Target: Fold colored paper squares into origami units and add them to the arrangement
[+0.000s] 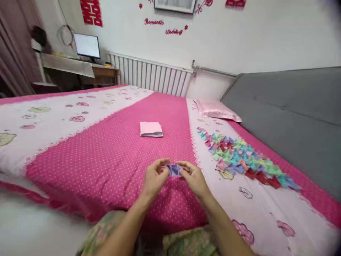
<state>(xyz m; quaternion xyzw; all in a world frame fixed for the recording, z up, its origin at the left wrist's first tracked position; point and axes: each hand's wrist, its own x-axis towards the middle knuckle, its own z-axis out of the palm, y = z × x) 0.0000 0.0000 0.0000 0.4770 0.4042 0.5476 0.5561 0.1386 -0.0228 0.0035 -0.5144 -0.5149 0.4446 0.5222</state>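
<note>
A small purple folded paper (174,169) is held just above the pink dotted bedsheet (112,156). My left hand (155,177) pinches its left side and my right hand (193,177) pinches its right side, fingers closed on the paper. A stack of pink paper sheets (151,129) lies further up the bed, well beyond both hands. To the right, several finished folded paper pieces (239,158) in blue, green, red and pink lie in rows on the white part of the sheet.
A pink pillow (217,109) rests at the bed's far right by a grey padded headboard (290,117). A white radiator (153,75) lines the far wall. A desk with a monitor (87,45) stands at the back left.
</note>
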